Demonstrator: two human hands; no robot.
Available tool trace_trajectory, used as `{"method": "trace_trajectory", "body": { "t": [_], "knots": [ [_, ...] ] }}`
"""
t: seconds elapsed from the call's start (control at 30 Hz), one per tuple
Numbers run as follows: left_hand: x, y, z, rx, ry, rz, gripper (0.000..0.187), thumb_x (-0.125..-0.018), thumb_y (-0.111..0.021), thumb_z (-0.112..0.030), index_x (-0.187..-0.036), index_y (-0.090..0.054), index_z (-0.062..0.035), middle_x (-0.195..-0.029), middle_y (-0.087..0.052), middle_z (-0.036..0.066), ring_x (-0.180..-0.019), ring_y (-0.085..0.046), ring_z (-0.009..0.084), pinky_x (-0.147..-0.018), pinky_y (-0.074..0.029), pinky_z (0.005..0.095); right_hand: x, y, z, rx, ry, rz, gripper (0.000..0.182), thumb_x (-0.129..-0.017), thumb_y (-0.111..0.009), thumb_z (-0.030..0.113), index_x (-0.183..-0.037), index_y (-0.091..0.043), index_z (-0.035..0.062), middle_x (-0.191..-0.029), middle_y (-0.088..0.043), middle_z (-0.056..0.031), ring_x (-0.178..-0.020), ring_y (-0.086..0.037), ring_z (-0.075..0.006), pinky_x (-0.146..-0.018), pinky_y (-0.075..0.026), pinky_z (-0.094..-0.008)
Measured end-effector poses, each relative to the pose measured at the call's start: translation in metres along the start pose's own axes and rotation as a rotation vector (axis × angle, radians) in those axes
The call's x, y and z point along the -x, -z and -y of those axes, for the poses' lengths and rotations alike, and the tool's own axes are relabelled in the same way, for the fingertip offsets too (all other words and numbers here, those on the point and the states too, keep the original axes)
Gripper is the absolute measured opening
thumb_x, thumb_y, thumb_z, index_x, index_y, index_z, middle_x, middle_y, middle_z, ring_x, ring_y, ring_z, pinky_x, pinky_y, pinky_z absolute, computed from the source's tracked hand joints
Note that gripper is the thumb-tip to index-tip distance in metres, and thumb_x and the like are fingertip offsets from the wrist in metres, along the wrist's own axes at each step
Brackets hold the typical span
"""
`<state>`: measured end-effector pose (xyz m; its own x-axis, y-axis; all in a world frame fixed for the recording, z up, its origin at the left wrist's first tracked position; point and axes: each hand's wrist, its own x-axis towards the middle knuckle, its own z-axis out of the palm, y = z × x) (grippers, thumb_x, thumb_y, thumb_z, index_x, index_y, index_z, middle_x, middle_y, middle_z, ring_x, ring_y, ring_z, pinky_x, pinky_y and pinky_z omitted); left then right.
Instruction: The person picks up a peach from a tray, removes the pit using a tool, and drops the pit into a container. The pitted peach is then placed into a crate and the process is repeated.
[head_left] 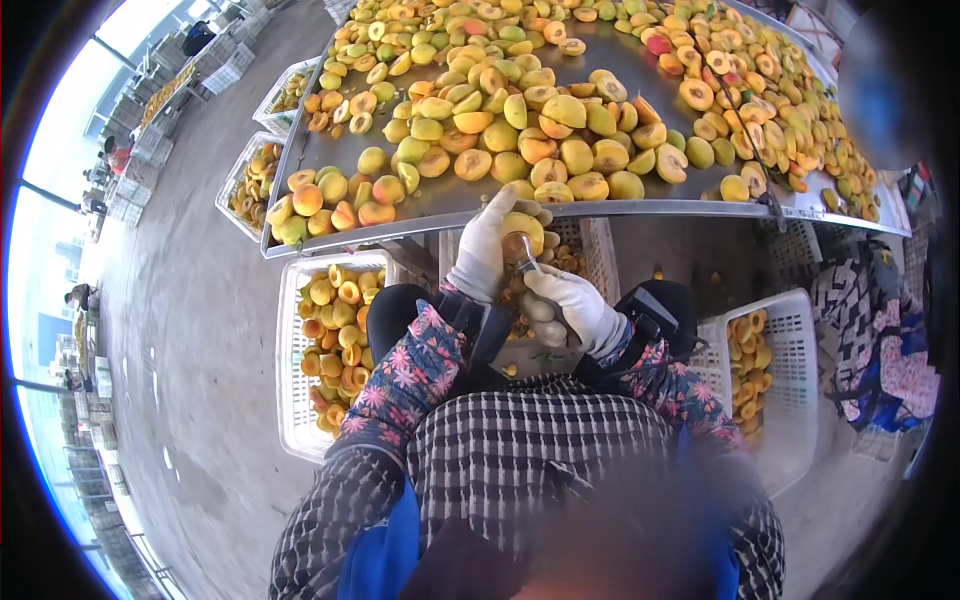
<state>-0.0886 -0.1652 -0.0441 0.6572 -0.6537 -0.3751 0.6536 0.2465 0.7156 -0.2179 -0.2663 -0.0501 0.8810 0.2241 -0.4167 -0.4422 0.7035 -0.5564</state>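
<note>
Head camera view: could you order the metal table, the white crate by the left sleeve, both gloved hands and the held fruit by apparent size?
Largest to smallest:
1. Metal table
2. White crate
3. Left gloved hand and right gloved hand, too alike to rank
4. Held fruit

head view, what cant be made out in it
In the head view:
- Handle of the thin silver metal tool: hidden by the white-gloved right hand.
- Much inside the white plastic crate under the grey metal table: behind both hands.
- Distant person in dark clothing: too small for detail.
</note>
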Motion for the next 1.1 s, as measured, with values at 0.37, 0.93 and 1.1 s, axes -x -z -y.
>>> {"method": "trace_trajectory", "body": {
  "t": [0.37, 0.93, 1.1],
  "knots": [
    [-0.004, -0.003, 0.013, 0.040, -0.015, 0.021, 0.040, -0.094, -0.058, -0.044, -0.102, -0.059, -0.0050, -0.092, -0.065, 0.011, -0.074, -0.066, 0.0262, -0.063, -0.055, 0.0369, 0.003, 0.029, -0.005, -0.347, -0.093, 0.294, 0.029, -0.103, -0.042, 0.034, -0.107, -0.055, 0.0075, -0.063, -0.039, 0.0029, -0.040, -0.030, -0.0074, -0.036, -0.025, -0.0234],
    [-0.003, 0.132, -0.126, -1.847, -0.718, -0.621, 0.037, -0.082, -0.062, -0.031, -0.114, -0.066, -0.0140, -0.115, -0.065, 0.012, -0.107, -0.059, 0.0328, -0.096, -0.043, 0.0426, 0.015, 0.046, 0.000, 1.892, 0.223, -0.497, 0.041, -0.093, -0.051, 0.021, -0.132, -0.043, 0.0113, -0.098, -0.064, -0.0193, -0.085, -0.065, -0.0376, -0.076, -0.051, -0.0473],
    [-0.082, 0.150, -0.121, -2.081, -0.528, -0.292, 0.049, -0.079, -0.062, -0.019, -0.127, -0.055, -0.0131, -0.128, -0.055, 0.015, -0.113, -0.055, 0.0358, -0.098, -0.043, 0.0464, 0.010, 0.052, -0.004, 1.909, 0.208, -0.509, 0.040, -0.093, -0.050, 0.024, -0.132, -0.048, 0.0161, -0.096, -0.064, -0.0196, -0.085, -0.065, -0.0373, -0.076, -0.051, -0.0469]
  ]
}}
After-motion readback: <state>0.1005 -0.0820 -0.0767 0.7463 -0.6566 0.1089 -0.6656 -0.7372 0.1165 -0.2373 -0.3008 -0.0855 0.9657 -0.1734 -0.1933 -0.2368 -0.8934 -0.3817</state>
